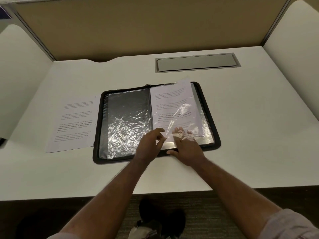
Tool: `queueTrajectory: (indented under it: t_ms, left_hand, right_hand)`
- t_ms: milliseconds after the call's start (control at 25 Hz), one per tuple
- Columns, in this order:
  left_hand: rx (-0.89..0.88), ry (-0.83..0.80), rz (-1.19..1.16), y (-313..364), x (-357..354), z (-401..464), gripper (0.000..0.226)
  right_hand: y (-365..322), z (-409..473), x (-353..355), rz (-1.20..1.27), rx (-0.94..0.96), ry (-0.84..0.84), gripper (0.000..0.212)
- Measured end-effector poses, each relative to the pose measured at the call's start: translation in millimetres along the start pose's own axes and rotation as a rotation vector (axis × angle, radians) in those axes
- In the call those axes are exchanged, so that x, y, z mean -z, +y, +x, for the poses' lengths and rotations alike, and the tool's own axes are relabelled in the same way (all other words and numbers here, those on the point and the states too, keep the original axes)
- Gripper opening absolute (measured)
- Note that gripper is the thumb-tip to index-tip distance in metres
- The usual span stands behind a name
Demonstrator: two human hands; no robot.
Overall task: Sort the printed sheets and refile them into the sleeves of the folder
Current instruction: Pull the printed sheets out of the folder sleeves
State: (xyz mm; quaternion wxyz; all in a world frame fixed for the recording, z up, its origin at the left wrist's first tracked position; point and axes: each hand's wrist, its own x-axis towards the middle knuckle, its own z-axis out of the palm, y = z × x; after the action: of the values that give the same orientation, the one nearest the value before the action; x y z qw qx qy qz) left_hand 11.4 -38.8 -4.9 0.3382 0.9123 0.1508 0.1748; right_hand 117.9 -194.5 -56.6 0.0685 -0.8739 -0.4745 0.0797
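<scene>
Right hand (pixel 185 145) flat inside sleeve (pixel 179 116)

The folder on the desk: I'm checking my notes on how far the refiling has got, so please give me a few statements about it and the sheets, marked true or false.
1. The folder lies open on the desk. True.
2. The left sleeve holds a printed sheet. False: it looks empty, dark backing showing through the crinkled plastic.
3. Loose sheets lie on the desk left of the folder. True.
4. The right hand rests away from the folder. False: its fingers are under the plastic of the right sleeve, by the sheet there.
5. The left hand holds a pen. False: it holds none; its fingers reach toward the sleeve's lower edge.
</scene>
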Motion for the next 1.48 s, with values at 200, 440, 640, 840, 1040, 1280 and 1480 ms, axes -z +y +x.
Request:
queueTrajectory:
  t_ms: [200, 440, 640, 840, 1040, 1280, 1480]
  left_hand:
    - [0.122, 0.019, -0.040, -11.7, 5.5, -11.9, 0.028]
    - [0.345, 0.133, -0.115, -14.4, 13.2, -40.0, 0.011]
    - [0.960, -0.119, -0.487, 0.4, 6.0, -64.0, 0.056]
    - [1.028, -0.172, -0.661, 11.3, -11.7, -57.7, 0.046]
    - [1.122, -0.042, -0.844, 6.5, -19.6, -67.5, 0.016]
    - [1.102, -0.079, -0.838, 8.9, -17.3, -86.7, 0.020]
    - [1.055, -0.153, -0.805, 15.8, -15.9, -113.8, 0.019]
  right_hand:
    - [-1.8, -17.6, -5.9, -0.062, 0.056, 0.172, 0.074]
    - [2.3, -38.4, -2.5, -0.158, 0.201, 0.369, 0.045]
    - [-6.6, -71.5, -2.3, -0.154, 0.262, 0.408, 0.038]
    - [-19.5, -91.1, 7.3, -0.097, 0.235, 0.412, 0.036]
    - [-17.5, -98.6, 39.6, 0.078, -0.066, 0.426, 0.054]
    - [19.4, -86.4, 65.9, 0.689, -0.807, 0.073, 0.036]
    - [21.7, -115.8, 57.4, 0.753, -0.880, -0.037, 0.034]
